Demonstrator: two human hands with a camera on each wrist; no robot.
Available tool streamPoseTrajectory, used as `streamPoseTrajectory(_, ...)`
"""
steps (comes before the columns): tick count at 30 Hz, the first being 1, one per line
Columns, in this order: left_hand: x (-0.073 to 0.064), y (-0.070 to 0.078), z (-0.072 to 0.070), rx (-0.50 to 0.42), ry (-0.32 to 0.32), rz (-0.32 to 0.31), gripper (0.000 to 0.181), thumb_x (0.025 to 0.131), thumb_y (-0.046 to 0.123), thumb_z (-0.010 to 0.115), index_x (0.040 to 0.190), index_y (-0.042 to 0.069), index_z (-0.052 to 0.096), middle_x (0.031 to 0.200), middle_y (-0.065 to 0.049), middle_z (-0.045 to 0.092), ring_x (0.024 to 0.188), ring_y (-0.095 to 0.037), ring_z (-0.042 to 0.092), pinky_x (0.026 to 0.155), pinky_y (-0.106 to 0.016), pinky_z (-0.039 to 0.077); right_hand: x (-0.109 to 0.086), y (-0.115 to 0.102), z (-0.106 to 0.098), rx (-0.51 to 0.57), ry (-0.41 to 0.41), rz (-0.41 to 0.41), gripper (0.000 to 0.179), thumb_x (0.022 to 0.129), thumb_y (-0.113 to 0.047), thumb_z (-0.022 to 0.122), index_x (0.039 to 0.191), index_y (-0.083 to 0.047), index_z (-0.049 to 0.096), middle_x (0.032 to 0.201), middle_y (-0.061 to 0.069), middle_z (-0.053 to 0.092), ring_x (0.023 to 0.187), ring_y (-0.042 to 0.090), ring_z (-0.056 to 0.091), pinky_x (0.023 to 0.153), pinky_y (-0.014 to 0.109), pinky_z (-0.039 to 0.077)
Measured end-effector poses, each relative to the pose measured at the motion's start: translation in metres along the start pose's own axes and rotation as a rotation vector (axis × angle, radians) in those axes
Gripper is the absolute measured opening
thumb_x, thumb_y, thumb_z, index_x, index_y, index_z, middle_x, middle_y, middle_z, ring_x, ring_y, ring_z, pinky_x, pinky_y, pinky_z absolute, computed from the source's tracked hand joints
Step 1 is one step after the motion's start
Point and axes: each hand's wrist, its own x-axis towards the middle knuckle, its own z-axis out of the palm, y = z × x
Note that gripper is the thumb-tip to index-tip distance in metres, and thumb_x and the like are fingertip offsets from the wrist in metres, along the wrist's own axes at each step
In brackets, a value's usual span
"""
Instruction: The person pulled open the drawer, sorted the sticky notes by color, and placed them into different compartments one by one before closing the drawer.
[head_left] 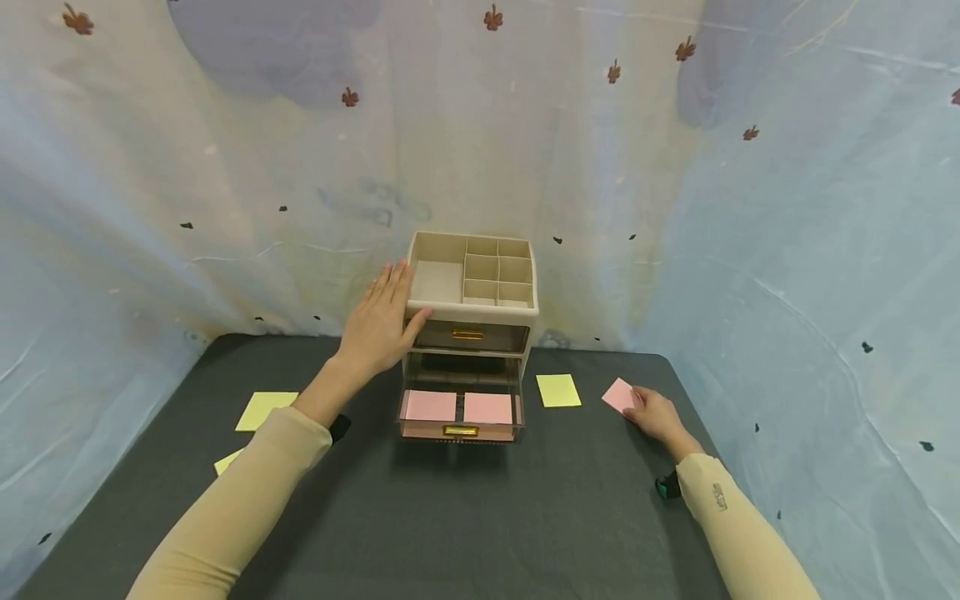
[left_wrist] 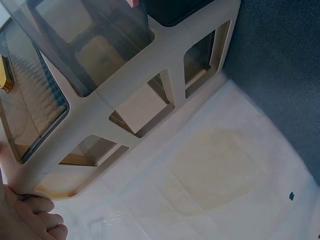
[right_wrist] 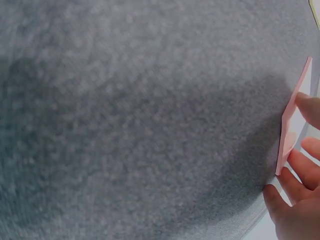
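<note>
A beige desktop drawer organizer point(head_left: 501, 312) stands at the back middle of the table, its lower clear drawer point(head_left: 491, 432) pulled out. Two pink sticky note pads point(head_left: 432, 406) lie side by side in that drawer. My left hand point(head_left: 377, 325) rests on the organizer's upper left edge, fingers straight along the side and thumb across the front corner. In the left wrist view, its fingertips point(left_wrist: 42, 205) lie at the organizer's corner. Out to the right, my right hand point(head_left: 654, 413) pinches a pink sticky note pad point(head_left: 618, 395) between thumb and fingers, over the dark table.
A yellow sticky note pad point(head_left: 558, 390) lies right of the organizer. Two more yellow pads point(head_left: 264, 410) lie at the left, one partly hidden by my left sleeve. The organizer's upper drawer point(head_left: 435, 335) is closed, under a divided top tray point(head_left: 439, 282). A patterned curtain point(head_left: 480, 150) surrounds the table.
</note>
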Motion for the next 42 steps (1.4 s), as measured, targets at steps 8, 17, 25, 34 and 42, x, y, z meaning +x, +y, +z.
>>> streamPoseTrajectory(8,-0.001,0.003,-0.001,0.0,-0.017,0.0,0.084,0.111,0.055,0.037,0.166,-0.002,0.009,0.173,-0.02,0.011,0.16,-0.037,0.009,0.129,-0.052,0.014,0.001,0.008,0.0,0.002,0.013,0.023,0.061,0.092,-0.011,0.074,0.14,0.018,0.05,0.14,0.043,0.05,0.133,0.061,0.044,0.112,0.07,0.036)
streamPoseTrajectory(17,-0.001,0.003,0.0,-0.001,-0.016,0.005,0.084,0.111,0.055,0.036,0.166,0.0,0.006,0.173,-0.02,0.011,0.16,-0.038,0.009,0.129,-0.053,0.013,-0.01,0.004,0.0,0.094,0.143,0.041,0.068,0.087,-0.004,0.078,0.144,0.015,0.047,0.14,0.043,0.04,0.13,0.061,0.041,0.111,0.07,0.035)
streamPoseTrajectory(25,0.001,0.002,-0.001,0.001,0.0,0.011,0.084,0.111,0.054,0.037,0.166,-0.001,0.007,0.172,-0.022,0.014,0.159,-0.039,0.011,0.128,-0.053,0.016,-0.02,-0.005,-0.004,0.151,0.273,0.048,0.05,0.092,0.005,0.062,0.141,0.012,0.054,0.133,0.037,0.048,0.122,0.054,0.051,0.101,0.065,0.044)
streamPoseTrajectory(34,0.0,0.002,-0.002,-0.008,-0.002,0.011,0.083,0.111,0.054,0.036,0.166,-0.002,0.009,0.172,-0.02,0.011,0.16,-0.036,0.007,0.128,-0.053,0.015,-0.031,-0.015,-0.008,0.167,0.353,0.009,0.036,0.098,0.006,0.053,0.132,0.006,0.066,0.125,0.033,0.057,0.108,0.049,0.064,0.072,0.04,0.048)
streamPoseTrajectory(42,-0.002,0.002,-0.003,-0.006,-0.005,0.013,0.084,0.111,0.054,0.037,0.166,0.0,0.006,0.173,-0.02,0.01,0.16,-0.038,0.008,0.128,-0.054,0.014,-0.039,-0.021,-0.009,0.197,0.383,0.002,0.035,0.1,0.004,0.054,0.132,0.003,0.067,0.128,0.031,0.057,0.111,0.048,0.064,0.076,0.044,0.051)
